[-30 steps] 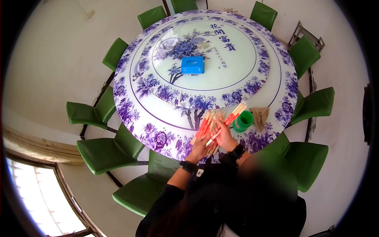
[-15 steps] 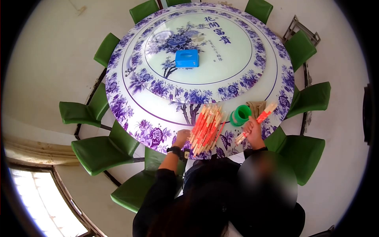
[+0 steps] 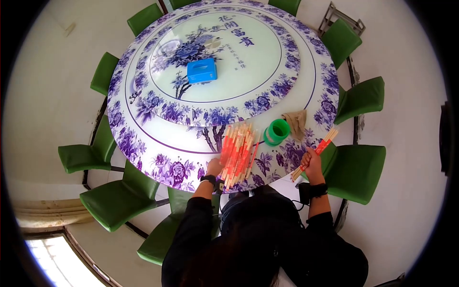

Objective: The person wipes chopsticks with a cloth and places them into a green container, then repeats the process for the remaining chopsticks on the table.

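My right hand [image 3: 313,161] is closed round a bundle of chopsticks [image 3: 327,138] in red-banded wrappers, held tilted off the right front edge of the table. A larger pile of wrapped chopsticks [image 3: 237,155] lies on the table in front of me. My left hand [image 3: 214,166] rests at the left side of this pile with its fingers curled in; what they grip, if anything, is hidden. Between the pile and the right-hand bundle stands a green cup-shaped container [image 3: 276,132], its mouth tipped toward me in view. A brown cloth [image 3: 296,123] lies beside it.
The round table [image 3: 138,158] has a purple flower pattern and a raised turntable [image 3: 229,98] in its middle. A blue tissue box [image 3: 202,71] sits on the turntable. Several green chairs [image 3: 356,170] surround the table. A metal frame [image 3: 333,18] stands at the back right.
My right hand has moved right and away from the green container, taking its chopstick bundle past the table edge. The left hand stays by the pile. The whole view has shifted with my head.
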The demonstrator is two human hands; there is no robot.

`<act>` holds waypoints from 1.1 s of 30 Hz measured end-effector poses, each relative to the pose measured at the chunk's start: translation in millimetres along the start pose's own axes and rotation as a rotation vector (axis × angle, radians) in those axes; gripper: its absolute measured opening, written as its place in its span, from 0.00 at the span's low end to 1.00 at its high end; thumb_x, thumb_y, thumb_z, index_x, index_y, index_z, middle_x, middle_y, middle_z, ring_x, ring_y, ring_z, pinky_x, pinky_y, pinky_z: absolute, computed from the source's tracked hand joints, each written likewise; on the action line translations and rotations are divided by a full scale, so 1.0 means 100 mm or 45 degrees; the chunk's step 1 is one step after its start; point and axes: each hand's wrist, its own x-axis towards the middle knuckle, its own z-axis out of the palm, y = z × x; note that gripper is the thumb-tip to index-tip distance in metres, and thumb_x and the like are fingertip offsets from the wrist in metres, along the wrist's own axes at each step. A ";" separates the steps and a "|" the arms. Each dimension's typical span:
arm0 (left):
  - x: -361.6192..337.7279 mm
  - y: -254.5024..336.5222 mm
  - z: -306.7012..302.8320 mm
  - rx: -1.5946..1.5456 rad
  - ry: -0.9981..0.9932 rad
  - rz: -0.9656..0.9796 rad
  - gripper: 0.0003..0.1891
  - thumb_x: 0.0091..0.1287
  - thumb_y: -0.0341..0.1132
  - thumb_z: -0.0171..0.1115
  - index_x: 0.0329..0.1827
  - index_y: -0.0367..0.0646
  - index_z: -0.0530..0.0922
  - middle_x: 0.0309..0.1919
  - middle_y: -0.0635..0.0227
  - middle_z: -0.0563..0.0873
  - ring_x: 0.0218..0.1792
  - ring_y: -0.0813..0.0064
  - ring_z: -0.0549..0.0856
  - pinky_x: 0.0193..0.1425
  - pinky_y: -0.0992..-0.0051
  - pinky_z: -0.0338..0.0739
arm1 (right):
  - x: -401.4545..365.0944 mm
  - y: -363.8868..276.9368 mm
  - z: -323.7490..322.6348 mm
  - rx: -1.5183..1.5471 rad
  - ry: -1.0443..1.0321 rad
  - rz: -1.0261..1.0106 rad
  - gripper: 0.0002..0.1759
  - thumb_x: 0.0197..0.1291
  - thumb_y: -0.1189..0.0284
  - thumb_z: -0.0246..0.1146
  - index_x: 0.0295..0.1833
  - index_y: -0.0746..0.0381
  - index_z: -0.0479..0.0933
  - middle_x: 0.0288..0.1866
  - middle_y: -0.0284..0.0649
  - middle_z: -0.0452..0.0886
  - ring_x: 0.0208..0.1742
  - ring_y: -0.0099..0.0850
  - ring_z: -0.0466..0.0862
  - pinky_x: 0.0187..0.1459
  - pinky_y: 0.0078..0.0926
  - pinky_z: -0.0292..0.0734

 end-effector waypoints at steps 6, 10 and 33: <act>0.10 -0.37 0.15 -0.632 0.061 -0.054 0.13 0.52 0.37 0.53 0.31 0.33 0.74 0.21 0.54 0.78 0.24 0.61 0.78 0.29 0.66 0.71 | -0.04 0.01 0.07 -0.037 -0.023 -0.011 0.19 0.51 0.69 0.54 0.12 0.55 0.56 0.08 0.29 0.54 0.09 0.22 0.57 0.14 0.19 0.54; -0.13 0.03 -0.35 -0.947 -0.009 -0.087 0.11 0.55 0.35 0.53 0.28 0.34 0.74 0.16 0.67 0.76 0.15 0.80 0.73 0.18 0.78 0.66 | 0.00 0.07 0.08 -0.001 -0.053 0.028 0.19 0.51 0.69 0.54 0.13 0.55 0.56 0.08 0.30 0.55 0.10 0.22 0.58 0.14 0.19 0.55; -1.02 1.94 -1.18 -1.354 0.178 0.392 0.07 0.57 0.28 0.54 0.37 0.38 0.70 0.23 0.75 0.75 0.20 0.90 0.69 0.23 0.89 0.63 | -0.49 0.49 1.56 0.201 -0.785 0.346 0.16 0.56 0.56 0.50 0.35 0.58 0.69 0.21 0.29 0.69 0.16 0.15 0.61 0.18 0.12 0.57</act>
